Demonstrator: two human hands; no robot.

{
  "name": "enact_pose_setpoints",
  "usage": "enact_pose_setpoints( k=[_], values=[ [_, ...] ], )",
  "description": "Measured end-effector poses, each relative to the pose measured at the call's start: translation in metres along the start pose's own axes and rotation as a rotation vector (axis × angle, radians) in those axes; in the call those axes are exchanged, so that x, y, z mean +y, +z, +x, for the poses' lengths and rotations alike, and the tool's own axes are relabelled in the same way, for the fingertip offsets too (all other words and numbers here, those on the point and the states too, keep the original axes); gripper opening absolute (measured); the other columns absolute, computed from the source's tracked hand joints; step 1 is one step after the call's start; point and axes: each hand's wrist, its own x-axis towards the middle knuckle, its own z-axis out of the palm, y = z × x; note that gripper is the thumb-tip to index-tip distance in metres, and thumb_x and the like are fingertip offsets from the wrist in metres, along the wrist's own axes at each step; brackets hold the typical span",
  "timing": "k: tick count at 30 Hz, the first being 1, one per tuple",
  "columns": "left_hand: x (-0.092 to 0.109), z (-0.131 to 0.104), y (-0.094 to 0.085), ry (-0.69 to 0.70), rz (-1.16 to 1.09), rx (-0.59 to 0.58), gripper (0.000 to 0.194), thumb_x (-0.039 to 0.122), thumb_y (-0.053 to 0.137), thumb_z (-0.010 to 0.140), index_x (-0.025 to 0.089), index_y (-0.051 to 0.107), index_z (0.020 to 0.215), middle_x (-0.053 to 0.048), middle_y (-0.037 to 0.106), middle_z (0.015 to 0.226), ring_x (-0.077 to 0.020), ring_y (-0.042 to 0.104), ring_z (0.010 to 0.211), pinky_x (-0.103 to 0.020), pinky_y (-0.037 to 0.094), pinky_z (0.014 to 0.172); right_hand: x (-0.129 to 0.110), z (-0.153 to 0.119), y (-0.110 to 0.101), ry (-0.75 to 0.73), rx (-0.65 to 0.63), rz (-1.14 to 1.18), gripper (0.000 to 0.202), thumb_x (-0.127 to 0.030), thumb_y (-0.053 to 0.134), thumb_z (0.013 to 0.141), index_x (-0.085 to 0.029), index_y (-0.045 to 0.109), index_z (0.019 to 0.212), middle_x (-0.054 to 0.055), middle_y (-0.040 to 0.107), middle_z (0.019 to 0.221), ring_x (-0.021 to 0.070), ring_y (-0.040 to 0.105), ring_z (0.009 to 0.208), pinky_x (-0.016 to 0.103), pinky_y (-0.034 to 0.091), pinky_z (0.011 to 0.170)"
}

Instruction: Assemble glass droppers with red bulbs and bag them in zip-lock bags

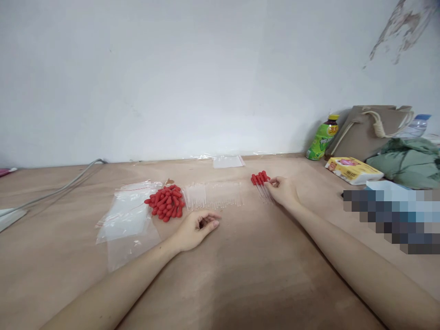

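A pile of red rubber bulbs (167, 202) lies left of centre. Beside it, thin clear glass tubes (220, 196) are lined up in a row. My left hand (199, 228) rests on the table just in front of that row, fingers loosely curled and apart, holding nothing. Farther right, several droppers with red bulbs (259, 178) lie side by side, their clear tubes pointing toward me. My right hand (282, 190) has its thumb and fingers pinched on the rightmost dropper of this group.
Clear zip bags (129, 213) lie at the left, another bag (228, 161) near the wall. A grey cable (68, 185) runs at the far left. At the right are a green bottle (321, 140), a yellow tissue pack (354, 170), a grey bag (364, 130) and green cloth (405, 162).
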Motion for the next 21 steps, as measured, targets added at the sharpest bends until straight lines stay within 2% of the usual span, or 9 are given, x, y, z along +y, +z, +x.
enact_pose_setpoints(
  k=[9, 15, 21],
  values=[
    [-0.0012, -0.0005, 0.0001, 0.018, 0.028, -0.004, 0.027, 0.035, 0.051, 0.082, 0.018, 0.063, 0.099, -0.005, 0.066, 0.091, -0.013, 0.055, 0.069, -0.024, 0.043, 0.061, 0.0008, -0.0009, -0.0025, -0.018, 0.002, -0.041, 0.028, -0.038, 0.052, 0.073, -0.015, 0.065, 0.083, 0.004, 0.062, 0.067, 0.0148, 0.055, 0.061, 0.024, 0.037, 0.058],
    [-0.0016, 0.0001, -0.0005, 0.027, 0.037, -0.002, 0.027, 0.035, 0.051, 0.082, 0.018, 0.063, 0.099, -0.006, 0.066, 0.092, -0.0143, 0.057, 0.072, -0.025, 0.044, 0.063, 0.0043, 0.0013, -0.0012, -0.005, 0.004, -0.047, 0.032, -0.034, 0.051, 0.073, -0.011, 0.067, 0.088, 0.006, 0.062, 0.068, 0.0154, 0.055, 0.062, 0.024, 0.038, 0.059],
    [-0.0006, -0.0002, -0.0011, 0.045, 0.042, -0.004, 0.027, 0.035, 0.051, 0.082, 0.018, 0.064, 0.098, -0.006, 0.066, 0.091, -0.0148, 0.058, 0.074, -0.025, 0.045, 0.064, 0.0046, -0.0003, 0.0016, -0.072, -0.032, -0.007, 0.033, -0.034, 0.051, 0.073, -0.015, 0.068, 0.094, 0.004, 0.063, 0.071, 0.0141, 0.055, 0.062, 0.023, 0.038, 0.059]
  ],
)
